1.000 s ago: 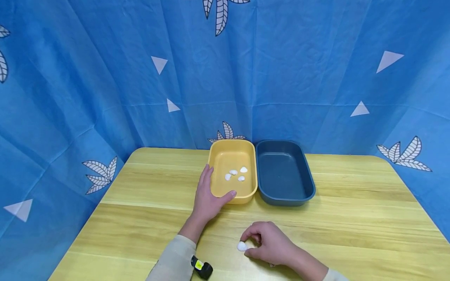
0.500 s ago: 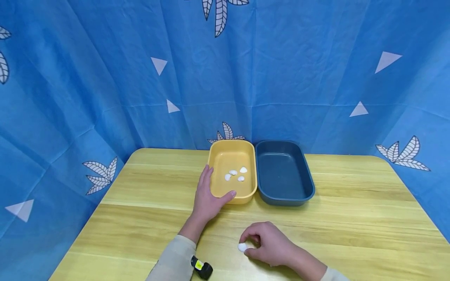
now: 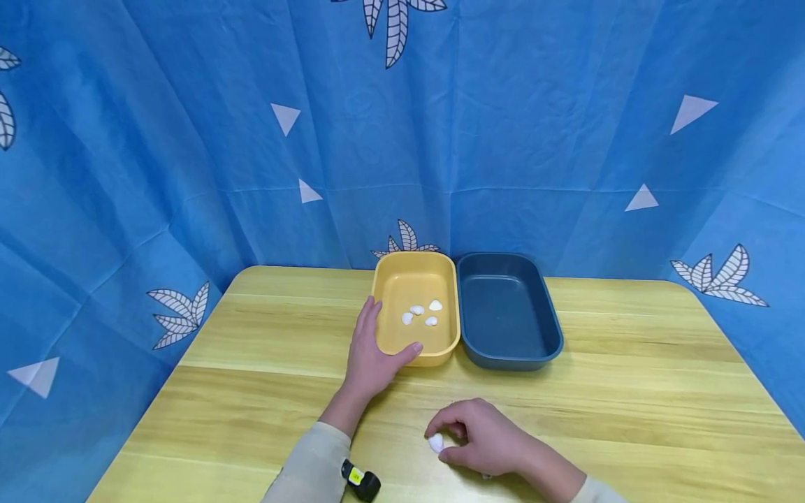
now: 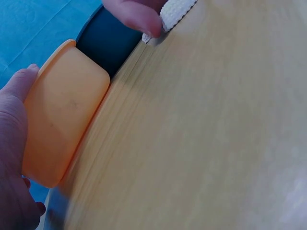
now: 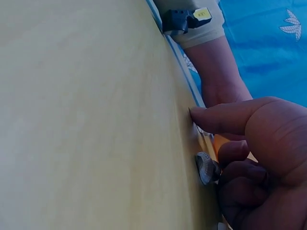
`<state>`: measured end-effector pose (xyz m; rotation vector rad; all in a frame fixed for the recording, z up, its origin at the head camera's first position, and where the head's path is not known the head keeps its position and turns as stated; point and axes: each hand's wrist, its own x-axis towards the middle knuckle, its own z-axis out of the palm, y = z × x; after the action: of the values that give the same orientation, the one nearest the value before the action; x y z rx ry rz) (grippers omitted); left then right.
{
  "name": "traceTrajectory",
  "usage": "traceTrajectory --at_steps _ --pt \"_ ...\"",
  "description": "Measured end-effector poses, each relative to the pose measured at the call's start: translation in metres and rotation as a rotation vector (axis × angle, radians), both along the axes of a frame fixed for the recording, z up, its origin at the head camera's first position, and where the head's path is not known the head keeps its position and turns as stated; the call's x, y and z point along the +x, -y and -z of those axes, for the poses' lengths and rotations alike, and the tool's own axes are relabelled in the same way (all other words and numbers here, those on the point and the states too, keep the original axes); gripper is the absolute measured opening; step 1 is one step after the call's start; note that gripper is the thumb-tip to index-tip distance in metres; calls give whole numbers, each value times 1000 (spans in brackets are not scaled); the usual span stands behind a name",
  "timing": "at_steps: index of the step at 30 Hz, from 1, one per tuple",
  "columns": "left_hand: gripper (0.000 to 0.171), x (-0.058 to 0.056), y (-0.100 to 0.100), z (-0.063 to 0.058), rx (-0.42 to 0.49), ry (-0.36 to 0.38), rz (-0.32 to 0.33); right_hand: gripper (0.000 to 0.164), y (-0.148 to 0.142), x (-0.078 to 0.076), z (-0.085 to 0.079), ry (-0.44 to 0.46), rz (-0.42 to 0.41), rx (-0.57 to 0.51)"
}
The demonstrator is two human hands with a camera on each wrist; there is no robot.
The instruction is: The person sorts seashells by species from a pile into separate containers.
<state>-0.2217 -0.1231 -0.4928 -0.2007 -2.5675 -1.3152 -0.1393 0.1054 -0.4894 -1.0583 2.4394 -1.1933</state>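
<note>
A small white seashell (image 3: pixel 436 442) is between the thumb and forefinger of my right hand (image 3: pixel 487 440), close over the table. Its ribbed surface (image 4: pixel 175 12) shows in the left wrist view. My left hand (image 3: pixel 371 360) rests against the near left corner of the yellow tray (image 3: pixel 418 356), fingers spread along its side and thumb on the front rim. Several white shells (image 3: pixel 417 310) lie inside that tray. In the right wrist view, a ribbed shell (image 5: pixel 205 167) shows beside the curled lower fingers (image 5: pixel 240 187), which partly hide it.
A dark blue tray (image 3: pixel 509 314) stands right beside the yellow one, with nothing in it. Both are at the back of the wooden table (image 3: pixel 629 391), before a blue patterned curtain (image 3: pixel 534 140). A black wrist camera (image 3: pixel 363 482) sits on the left sleeve.
The shell at my right fingertips has turned a little, with the hand staying almost in place. My left hand and both trays have not moved.
</note>
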Motion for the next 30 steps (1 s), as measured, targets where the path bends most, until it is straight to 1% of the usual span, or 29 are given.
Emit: traceTrajectory --at_steps 8,21,24,27,30 --pt "108 1 -1 -1 0 8 -4 20 0 -1 -2 54 24 10" --pt "106 1 -1 1 17 11 -11 17 -2 -1 -2 114 58 -45" --pt "105 1 -2 0 21 12 -10 16 -4 -2 -5 136 66 -76" --pt "105 1 -2 0 21 6 -10 17 -7 -3 -11 148 77 -107" --pt "106 1 -2 0 21 -4 -11 18 -9 -5 -19 129 102 -120"
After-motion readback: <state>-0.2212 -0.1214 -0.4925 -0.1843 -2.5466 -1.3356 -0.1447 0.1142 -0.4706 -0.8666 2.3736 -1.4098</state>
